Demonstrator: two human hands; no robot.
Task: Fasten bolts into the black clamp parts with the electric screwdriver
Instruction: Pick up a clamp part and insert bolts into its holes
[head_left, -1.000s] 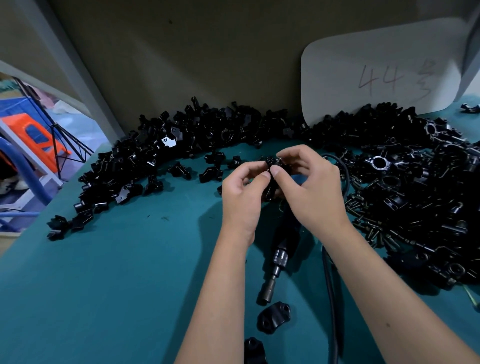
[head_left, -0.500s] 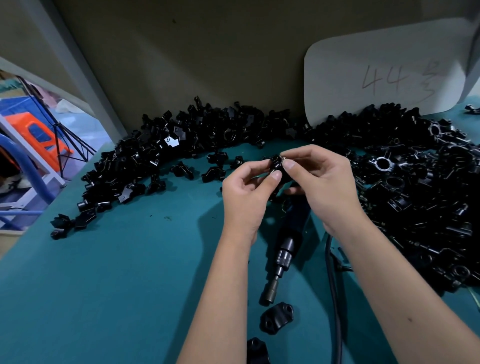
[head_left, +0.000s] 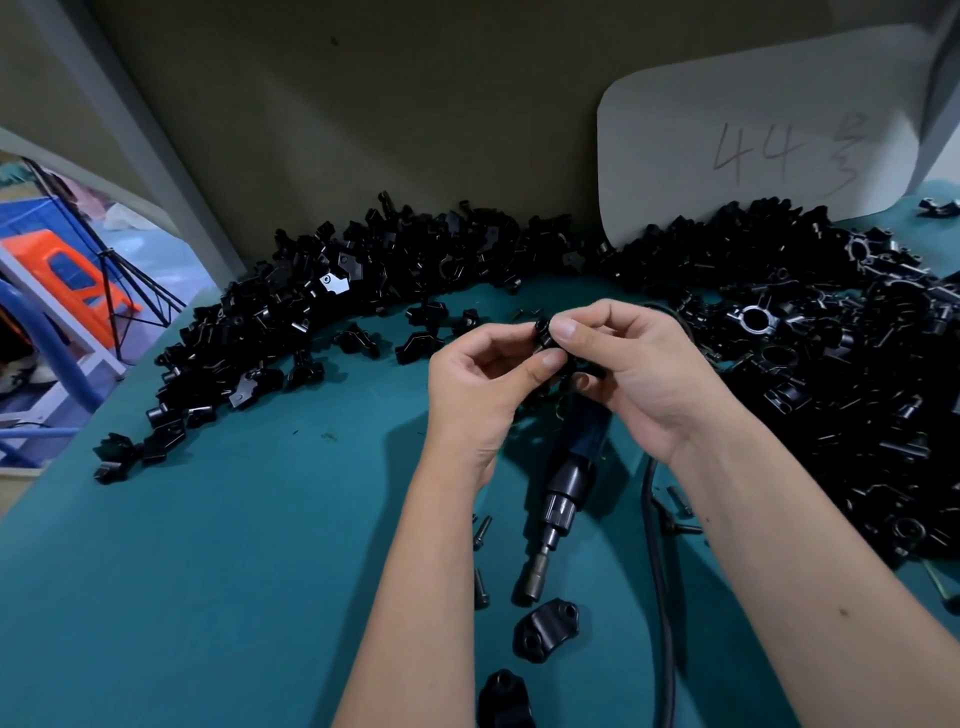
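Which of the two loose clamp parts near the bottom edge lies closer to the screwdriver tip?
The upper clamp part, just below the screwdriver tip.

Clamp parts (head_left: 322, 332) — black, hard, glossy glints on edges. Table (head_left: 208, 571) — teal, matt, smooth. Screwdriver (head_left: 563, 493): dark matt body, dull grey metal tip. Card (head_left: 753, 150) white, matt, paper-like. Cable (head_left: 657, 571) matt black

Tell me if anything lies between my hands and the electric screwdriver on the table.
Nothing visible does. The electric screwdriver lies bare on the table directly beneath both hands; the left hand and right hand together hold a clamp part.
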